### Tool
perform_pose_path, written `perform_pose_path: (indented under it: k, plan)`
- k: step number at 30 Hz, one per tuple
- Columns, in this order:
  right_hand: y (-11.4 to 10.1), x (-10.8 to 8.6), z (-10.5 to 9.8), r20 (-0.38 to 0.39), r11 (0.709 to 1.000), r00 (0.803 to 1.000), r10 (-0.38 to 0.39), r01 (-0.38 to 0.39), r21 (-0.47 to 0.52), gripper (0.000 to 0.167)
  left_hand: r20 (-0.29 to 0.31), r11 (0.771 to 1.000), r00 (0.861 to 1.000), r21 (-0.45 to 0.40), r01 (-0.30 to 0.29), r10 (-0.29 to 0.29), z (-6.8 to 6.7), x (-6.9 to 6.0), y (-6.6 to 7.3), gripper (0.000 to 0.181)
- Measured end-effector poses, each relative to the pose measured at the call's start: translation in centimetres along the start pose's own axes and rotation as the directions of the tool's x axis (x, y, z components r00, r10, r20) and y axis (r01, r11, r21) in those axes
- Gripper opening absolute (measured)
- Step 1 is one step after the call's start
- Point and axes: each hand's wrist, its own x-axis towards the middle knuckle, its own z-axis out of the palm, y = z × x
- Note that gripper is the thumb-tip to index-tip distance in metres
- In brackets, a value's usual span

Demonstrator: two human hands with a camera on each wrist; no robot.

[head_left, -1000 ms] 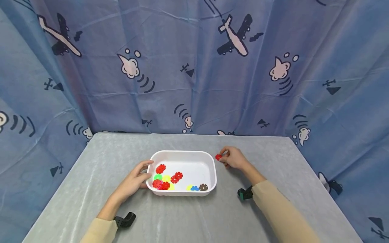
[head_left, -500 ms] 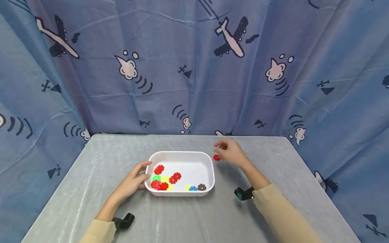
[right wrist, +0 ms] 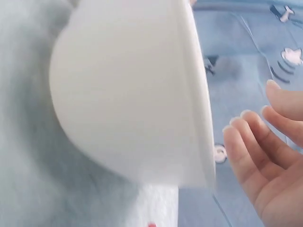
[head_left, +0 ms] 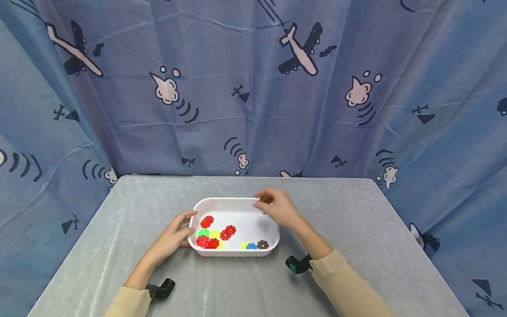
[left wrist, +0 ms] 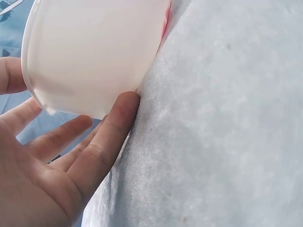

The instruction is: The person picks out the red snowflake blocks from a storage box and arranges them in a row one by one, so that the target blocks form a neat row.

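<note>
Left hand point(head_left: 172, 237): fingers spread, resting against the tray's left end, outer wall and rim; nearest to the main group of discs.
White plastic tray point(head_left: 233, 253): on the grey cloth, long axis running left to right between the hands.
Left-side discs: paired red notched discs point(head_left: 207, 221), with a green disc point(head_left: 203, 232) and further red and yellow ones nearer the person.
Middle discs: two overlapping red discs point(head_left: 228, 232).
Near-right discs: a blue disc point(head_left: 251, 246) beside a brown disc point(head_left: 262, 245), lying nearer the person than the right hand.
Right hand point(head_left: 280, 209): above the far-right rim, fingers bent, thumb apart from them; nothing visible between.
Red speck point(right wrist: 151, 225): cut off at the right wrist view's lower edge, beyond the tray; probably a disc outside it, with the right hand nearer.
</note>
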Motion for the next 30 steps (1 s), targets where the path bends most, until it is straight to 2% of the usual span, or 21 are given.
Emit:
perform_pose_path:
  k: [5,15,20,30]
  plan:
    - [-0.4,0.0,2.4,0.061,0.999,0.997,-0.051,0.052,-0.011,0.025,-0.002,1.000,1.000,-0.003,-0.007,0.007,0.0,0.0,0.0,0.052]
    - [0.0,0.7,5.8,0.205,0.995,0.977,-0.065,0.078,-0.054,0.025,0.004,1.000,1.000,0.000,-0.015,0.015,-0.1,-0.1,0.2,0.052]
    - [0.4,1.0,6.7,0.261,0.994,0.965,-0.001,0.030,-0.106,0.023,-0.009,1.000,1.000,0.005,0.003,-0.002,0.1,0.0,0.2,0.051]
    - [1.0,1.3,8.1,0.317,0.975,0.947,0.054,0.019,-0.220,0.024,0.002,1.000,1.000,-0.007,-0.008,0.008,0.1,-0.1,0.3,0.051]
